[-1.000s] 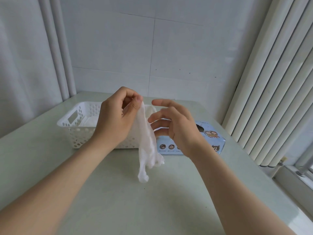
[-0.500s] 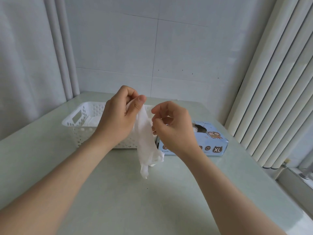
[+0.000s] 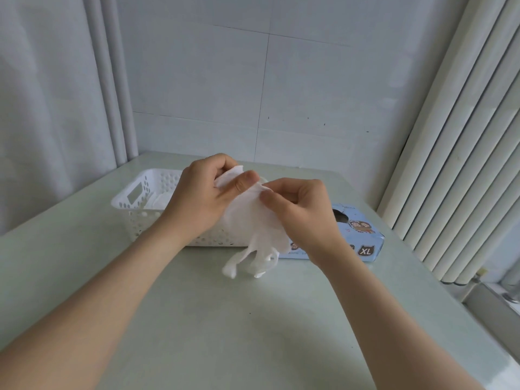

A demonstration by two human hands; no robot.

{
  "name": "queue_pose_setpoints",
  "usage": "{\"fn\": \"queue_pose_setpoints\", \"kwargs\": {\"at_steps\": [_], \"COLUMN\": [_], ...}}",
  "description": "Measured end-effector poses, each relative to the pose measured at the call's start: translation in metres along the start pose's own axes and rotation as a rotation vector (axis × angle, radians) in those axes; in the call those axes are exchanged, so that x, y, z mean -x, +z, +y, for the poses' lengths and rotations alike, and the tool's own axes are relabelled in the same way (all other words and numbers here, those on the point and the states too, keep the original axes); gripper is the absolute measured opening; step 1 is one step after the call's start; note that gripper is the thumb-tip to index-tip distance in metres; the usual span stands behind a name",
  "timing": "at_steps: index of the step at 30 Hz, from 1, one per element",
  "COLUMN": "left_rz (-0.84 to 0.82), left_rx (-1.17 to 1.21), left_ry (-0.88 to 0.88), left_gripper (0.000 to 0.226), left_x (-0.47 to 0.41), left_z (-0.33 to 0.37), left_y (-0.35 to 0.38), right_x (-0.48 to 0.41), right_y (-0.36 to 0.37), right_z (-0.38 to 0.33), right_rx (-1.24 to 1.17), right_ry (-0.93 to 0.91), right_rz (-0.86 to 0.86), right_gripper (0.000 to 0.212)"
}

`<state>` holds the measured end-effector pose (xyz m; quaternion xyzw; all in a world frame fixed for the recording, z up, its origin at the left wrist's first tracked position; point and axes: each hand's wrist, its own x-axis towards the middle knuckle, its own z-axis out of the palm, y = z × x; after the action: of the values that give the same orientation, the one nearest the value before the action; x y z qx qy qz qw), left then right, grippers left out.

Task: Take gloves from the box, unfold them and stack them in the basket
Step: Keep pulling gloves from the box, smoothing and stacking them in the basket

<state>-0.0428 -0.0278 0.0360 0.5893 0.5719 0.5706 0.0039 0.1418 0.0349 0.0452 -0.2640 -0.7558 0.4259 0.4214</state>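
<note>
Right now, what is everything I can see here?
glove: one, white, held above the table in front of the basket, fingers dangling
basket: one, white, perforated, on the table at the left
stacked gloves: number unclear, white, inside the basket
box: one, light blue, marked XL, right of the basket
table: one, pale green
curtain: white, left
blinds: cream, right
left hand: grips the glove's top
right hand: pinches the glove
</note>
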Motion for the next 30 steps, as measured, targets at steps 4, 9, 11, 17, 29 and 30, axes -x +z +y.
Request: {"fn": "queue_pose_setpoints", "kwargs": {"at_steps": [4, 9, 11, 17, 29, 30], "left_rz": [-0.087, -0.115, -0.097, 0.002, 0.152, 0.143], "left_rx": [0.082, 0.251, 0.292, 0.302, 0.114, 0.076], "left_ry": [-0.034, -0.082, -0.106, -0.121, -0.130, -0.149], "left_gripper": [0.056, 0.033, 0.032, 0.031, 0.031, 0.030], "left_x": [0.001, 0.001, 0.000, -0.004, -0.017, -0.020], "left_z": [0.007, 0.015, 0.015, 0.010, -0.008, -0.010], "left_y": [0.001, -0.001, -0.002, -0.009, -0.027, -0.029], "right_x": [-0.001, 0.001, 0.001, -0.006, -0.026, -0.032], "right_y": [0.004, 0.001, -0.006, -0.020, -0.008, -0.008], "right_z": [-0.001, -0.006, -0.007, 0.009, 0.018, 0.018], "right_rx": [0.016, -0.108, -0.118, -0.199, -0.345, -0.304], "right_ry": [0.064, 0.129, 0.166, 0.226, 0.233, 0.230], "right_rz": [0.040, -0.027, -0.129, -0.267, -0.061, -0.056], "right_gripper": [0.022, 0.049, 0.051, 0.028, 0.030, 0.030]}}
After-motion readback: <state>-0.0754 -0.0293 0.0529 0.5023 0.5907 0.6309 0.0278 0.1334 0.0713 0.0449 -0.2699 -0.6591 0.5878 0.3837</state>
